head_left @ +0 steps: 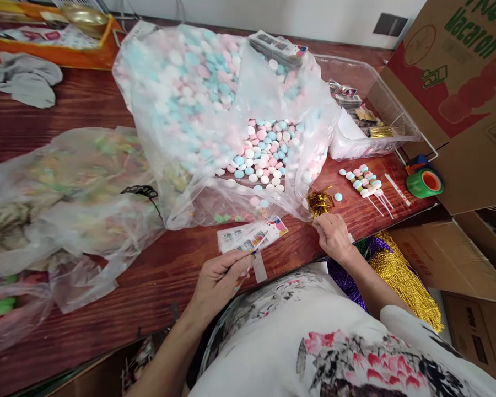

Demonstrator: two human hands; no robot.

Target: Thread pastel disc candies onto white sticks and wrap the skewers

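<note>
My left hand (pixel 219 278) is closed in a pinch on a small printed clear packet (pixel 251 236) that lies on the wooden table (pixel 86 116) near its front edge. My right hand (pixel 333 234) rests by the table edge, fingers curled at a bunch of gold twist ties (pixel 320 202); whether it grips one I cannot make out. Behind both hands an open clear bag (pixel 198 110) spills pink, blue and white round candies (pixel 264 149).
Several candy skewers (pixel 366 182) and a green tape roll (pixel 425 182) lie at right, beside a clear tray (pixel 376 94) and cardboard boxes (pixel 458 82). Crumpled plastic bags (pixel 62 204) fill the left. Gold and purple tie bundles (pixel 397 270) hang off the table edge.
</note>
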